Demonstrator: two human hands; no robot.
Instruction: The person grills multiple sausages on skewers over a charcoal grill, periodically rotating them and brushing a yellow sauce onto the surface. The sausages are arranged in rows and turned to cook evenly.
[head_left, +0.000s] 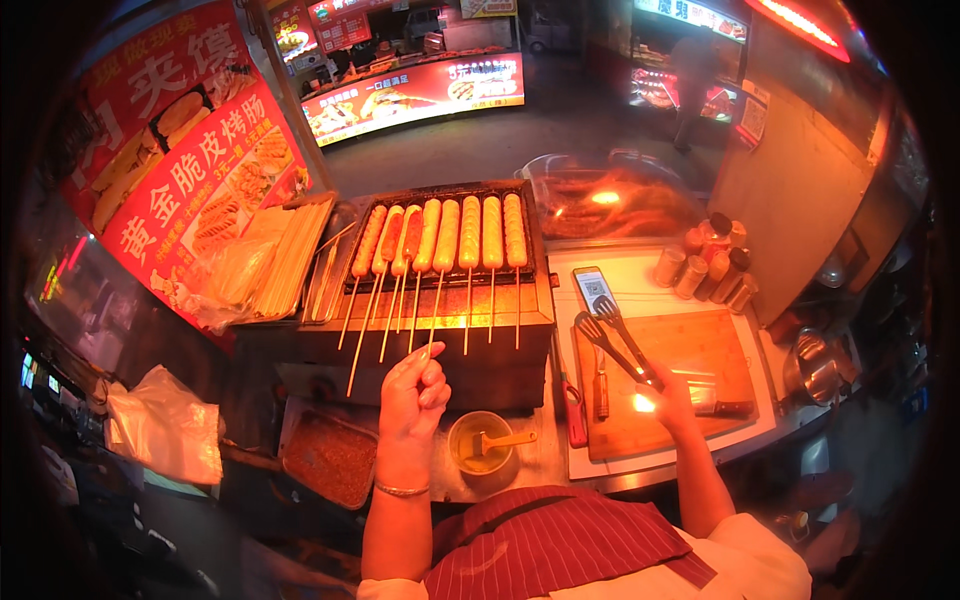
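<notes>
My left hand (415, 390) pinches the lower end of a wooden skewer stick (436, 307) with thumb and finger. Its pale sausage (447, 232) lies on the grill (536, 225) among several other skewered sausages, two of them redder than the rest. The sticks poke out over the grill's front edge towards me. In my right hand (669, 401) are slotted metal tongs (622, 337), their heads apart over the top of a wooden cutting board (675, 330). A cleaver (724, 406) and a small wooden-handled knife (601, 386) lie on that board.
A bowl (463, 442) with a yellow-handled brush (510, 439) stands before me, beside a tray of reddish sauce (330, 457). Paper bags (292, 262) sit left of the grill. On the right are a phone (592, 283), seasoning jars (690, 276) and a red-handled tool (574, 416).
</notes>
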